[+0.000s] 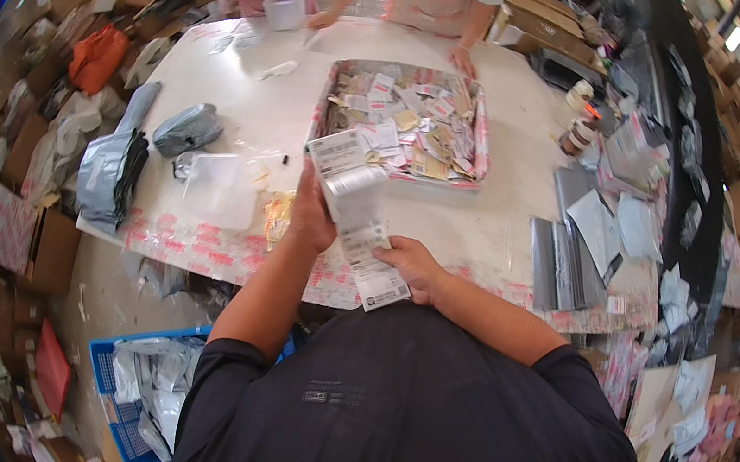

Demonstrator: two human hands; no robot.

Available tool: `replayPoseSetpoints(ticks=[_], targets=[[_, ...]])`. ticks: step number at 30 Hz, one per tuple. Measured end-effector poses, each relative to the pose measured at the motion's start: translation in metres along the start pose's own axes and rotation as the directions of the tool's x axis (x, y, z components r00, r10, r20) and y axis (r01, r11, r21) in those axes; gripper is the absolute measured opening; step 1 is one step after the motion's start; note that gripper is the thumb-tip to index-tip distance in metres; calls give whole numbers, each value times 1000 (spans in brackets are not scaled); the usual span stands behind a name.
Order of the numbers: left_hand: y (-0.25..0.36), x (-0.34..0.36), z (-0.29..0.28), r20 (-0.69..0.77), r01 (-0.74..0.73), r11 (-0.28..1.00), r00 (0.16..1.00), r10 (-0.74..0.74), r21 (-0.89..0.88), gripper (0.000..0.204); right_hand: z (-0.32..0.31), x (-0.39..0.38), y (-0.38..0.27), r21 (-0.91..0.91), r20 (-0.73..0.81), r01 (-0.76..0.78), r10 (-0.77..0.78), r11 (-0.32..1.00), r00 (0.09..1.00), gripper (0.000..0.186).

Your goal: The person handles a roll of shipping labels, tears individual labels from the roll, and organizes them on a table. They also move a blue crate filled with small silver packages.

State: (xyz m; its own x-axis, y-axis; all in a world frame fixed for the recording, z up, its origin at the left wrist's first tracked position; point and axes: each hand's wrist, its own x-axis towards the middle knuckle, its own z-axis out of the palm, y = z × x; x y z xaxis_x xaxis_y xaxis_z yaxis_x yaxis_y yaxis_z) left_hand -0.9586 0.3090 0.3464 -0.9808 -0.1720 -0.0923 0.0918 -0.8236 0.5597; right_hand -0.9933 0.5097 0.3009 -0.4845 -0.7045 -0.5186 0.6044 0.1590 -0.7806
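Note:
A long strip of white printed shipping labels (357,205) hangs folded in front of my chest, over the near edge of the table. My left hand (315,212) grips the strip's upper part along its left side. Lower down, my right hand (412,267) pinches the strip's right edge between thumb and fingers. Just beyond the labels stands a wide shallow box (482,146) with a pink-and-white rim, heaped with small paper slips and packets (430,120). A yellowish packet (279,217) lies beside my left wrist.
On the table's left are grey mailing bags (109,177), a grey wrapped bundle (188,130) and a clear plastic tub (220,190). Grey bag rolls (569,251) lie right. Two people stand across the table, one person's hand (463,62) at the box. A blue crate (113,405) sits lower left.

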Motion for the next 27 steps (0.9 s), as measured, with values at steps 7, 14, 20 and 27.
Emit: replayPoseSetpoints(ticks=[7, 14, 20, 27], targets=[[-37, 23, -41, -111, -64, 995, 991, 73, 80, 68, 8, -29, -23, 204, 139, 1, -30, 979, 990, 43], [-14, -11, -38, -112, -127, 992, 986, 125, -11, 70, 26, -24, -30, 318, 194, -135, 75, 938, 978, 43], [-6, -17, -46, -108, -242, 969, 966, 235, -58, 70, 2, 8, -6, -276, 172, -53, 104, 960, 980, 42], [6, -32, -60, -91, -266, 961, 962, 258, -81, 65, 39, 4, -21, -35, 275, -81, 88, 996, 957, 59]])
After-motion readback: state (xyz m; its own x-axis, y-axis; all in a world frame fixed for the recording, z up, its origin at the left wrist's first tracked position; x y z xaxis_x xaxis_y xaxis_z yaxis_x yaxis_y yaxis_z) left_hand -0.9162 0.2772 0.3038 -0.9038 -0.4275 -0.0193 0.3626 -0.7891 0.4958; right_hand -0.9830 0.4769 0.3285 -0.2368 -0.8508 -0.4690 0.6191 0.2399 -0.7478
